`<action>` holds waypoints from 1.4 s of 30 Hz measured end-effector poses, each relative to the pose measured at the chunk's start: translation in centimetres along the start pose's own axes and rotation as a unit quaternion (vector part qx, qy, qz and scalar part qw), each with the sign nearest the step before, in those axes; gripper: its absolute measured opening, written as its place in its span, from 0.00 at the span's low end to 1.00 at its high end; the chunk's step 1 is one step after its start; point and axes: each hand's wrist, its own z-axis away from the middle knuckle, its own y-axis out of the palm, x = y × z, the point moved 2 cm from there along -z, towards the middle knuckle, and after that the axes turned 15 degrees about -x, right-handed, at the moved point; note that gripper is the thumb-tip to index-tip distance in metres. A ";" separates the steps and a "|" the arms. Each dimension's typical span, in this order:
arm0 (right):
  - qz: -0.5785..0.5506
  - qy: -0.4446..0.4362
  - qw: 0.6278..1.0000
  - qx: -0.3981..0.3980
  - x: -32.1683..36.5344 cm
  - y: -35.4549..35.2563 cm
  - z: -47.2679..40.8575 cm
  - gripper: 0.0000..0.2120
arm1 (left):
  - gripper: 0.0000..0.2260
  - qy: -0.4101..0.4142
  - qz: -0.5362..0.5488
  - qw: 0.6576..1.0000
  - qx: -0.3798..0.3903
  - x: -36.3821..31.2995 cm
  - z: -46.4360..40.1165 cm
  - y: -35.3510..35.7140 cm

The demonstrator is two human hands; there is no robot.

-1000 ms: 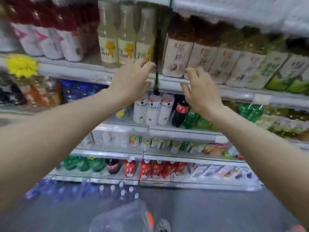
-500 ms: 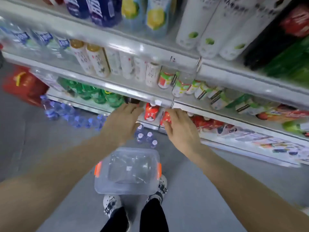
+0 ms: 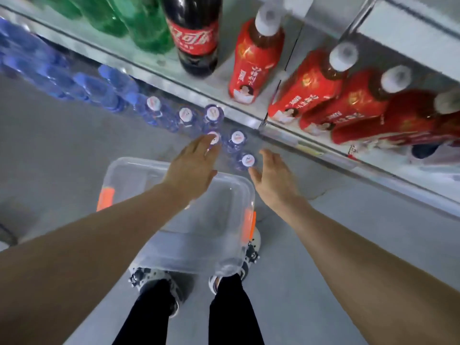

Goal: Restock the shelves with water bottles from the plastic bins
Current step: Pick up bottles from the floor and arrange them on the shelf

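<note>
The left hand (image 3: 193, 163) is stretched forward with its fingers straight and spread, the fingertips over the white cap of one small clear water bottle (image 3: 213, 138); whether they touch the cap cannot be told. The right hand (image 3: 272, 178) is likewise flat and relaxed, fingers extended, holding nothing, its thumb just beside the cap of another small clear water bottle (image 3: 248, 161).

These water bottles stand upright on the grey floor (image 3: 62, 150), seen from above: round white caps with a small mark, over bluish-tinted transparent plastic bodies. Three more of them (image 3: 237, 138) (image 3: 212, 113) (image 3: 185, 114) cluster just beyond the hands, and a row of the same blue-tinted bottles (image 3: 99, 88) runs off to the left along the foot of the shelf, blurred.

Below both forearms sits a transparent rectangular plastic bin with orange latches (image 3: 139, 170), resting on the floor just in front of the person's patterned shoes (image 3: 146, 276); its contents cannot be made out.

Beyond the bottles runs the metal bottom shelf (image 3: 246, 118), holding a dark cola bottle with a red label (image 3: 196, 38), green plastic bottles (image 3: 146, 26) to its left, and red-wrapped bottles with white caps (image 3: 256, 61) to its right.
</note>
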 end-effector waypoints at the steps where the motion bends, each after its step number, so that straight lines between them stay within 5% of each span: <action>1: -0.010 0.010 1.000 0.001 -0.2 1.6 -0.4 0.24 | 0.33 -0.005 -0.002 1.000 0.000 0.6 -0.1 1.5; 13: -0.124 0.081 0.986 -0.073 -1.3 10.2 -1.5 0.18 | 0.39 -0.060 0.022 0.998 0.028 2.3 1.0 7.4; 21: -0.128 0.133 0.982 -0.050 -2.2 5.0 -1.9 0.09 | 0.37 -0.072 -0.028 0.983 0.169 2.5 -1.0 4.3; 30: -0.142 0.056 0.985 -0.077 2.4 -18.2 2.5 0.11 | 0.34 -0.065 0.077 0.964 0.246 -5.4 -3.5 -12.3; 42: -0.199 -0.057 0.945 -0.253 21.0 -57.4 10.8 0.16 | 0.38 -0.018 0.294 0.955 0.042 -15.8 -5.1 -46.6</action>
